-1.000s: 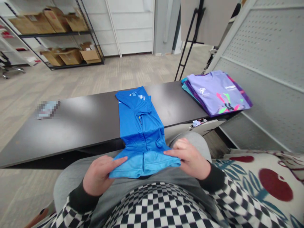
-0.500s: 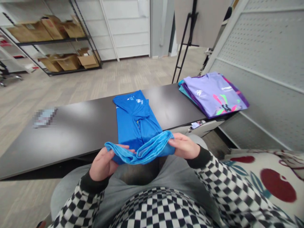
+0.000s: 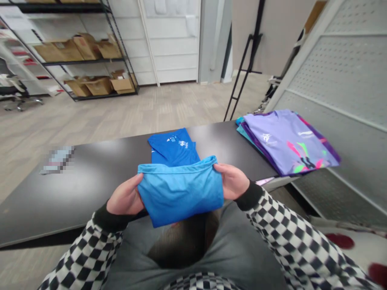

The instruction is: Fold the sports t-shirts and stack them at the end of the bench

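Head view: your left hand (image 3: 126,197) and right hand (image 3: 232,181) grip opposite ends of the blue shirt's (image 3: 181,189) lighter hem, raised at the table's (image 3: 111,165) near edge; its far part lies folded on the tabletop. Dark surface stretches left to a blurred item (image 3: 57,160) and, more narrowly, right to a shirt pile (image 3: 284,139). Beyond, brown boxes (image 3: 99,86) fill a shelf (image 3: 87,62), contents too small to tell.

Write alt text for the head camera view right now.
A person's left hand and right hand hold up the light-blue end of a blue shirt by its sides; its far end lies folded on a dark table. A pile of folded garments, lavender on top, sits at right, and a rack of cardboard boxes stands behind.
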`<state>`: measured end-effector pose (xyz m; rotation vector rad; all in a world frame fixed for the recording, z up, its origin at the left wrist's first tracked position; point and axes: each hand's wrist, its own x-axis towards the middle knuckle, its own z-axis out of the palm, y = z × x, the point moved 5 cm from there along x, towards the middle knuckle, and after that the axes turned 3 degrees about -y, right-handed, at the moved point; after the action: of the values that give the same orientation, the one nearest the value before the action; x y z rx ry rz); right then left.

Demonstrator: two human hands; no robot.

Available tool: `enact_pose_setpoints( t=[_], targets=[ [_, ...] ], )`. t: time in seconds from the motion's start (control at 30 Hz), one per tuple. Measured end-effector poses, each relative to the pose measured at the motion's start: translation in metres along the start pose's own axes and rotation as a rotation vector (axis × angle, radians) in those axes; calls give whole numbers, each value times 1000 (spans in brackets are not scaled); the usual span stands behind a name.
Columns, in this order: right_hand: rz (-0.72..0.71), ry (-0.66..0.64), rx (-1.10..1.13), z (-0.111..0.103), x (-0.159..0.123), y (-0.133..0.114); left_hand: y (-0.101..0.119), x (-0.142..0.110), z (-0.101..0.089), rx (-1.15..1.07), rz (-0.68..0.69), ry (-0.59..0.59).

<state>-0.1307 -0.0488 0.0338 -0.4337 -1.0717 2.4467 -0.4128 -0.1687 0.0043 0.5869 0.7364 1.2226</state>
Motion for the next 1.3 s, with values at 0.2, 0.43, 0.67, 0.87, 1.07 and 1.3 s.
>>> enact_pose_setpoints(
  t=[0.2,0.43,0.67,0.87,1.07,1.3],
  targets=[
    [27,-39,-61,-13,77,-54,64,67,-12,27,51,-29],
    [-26,143,-54,-77,231,-87,109,178,-60,-26,136,313],
    [41,162,-117,-120,253,-72,109,180,-93,7,168,377],
    [40,229,-176,-113,248,-70,110,170,-81,91,121,367],
    [-13,281,-212,-95,195,-60,97,125,-75,137,102,450],
    [-218,541,-571,-88,97,-35,39,30,-50,108,213,561]
  ],
)
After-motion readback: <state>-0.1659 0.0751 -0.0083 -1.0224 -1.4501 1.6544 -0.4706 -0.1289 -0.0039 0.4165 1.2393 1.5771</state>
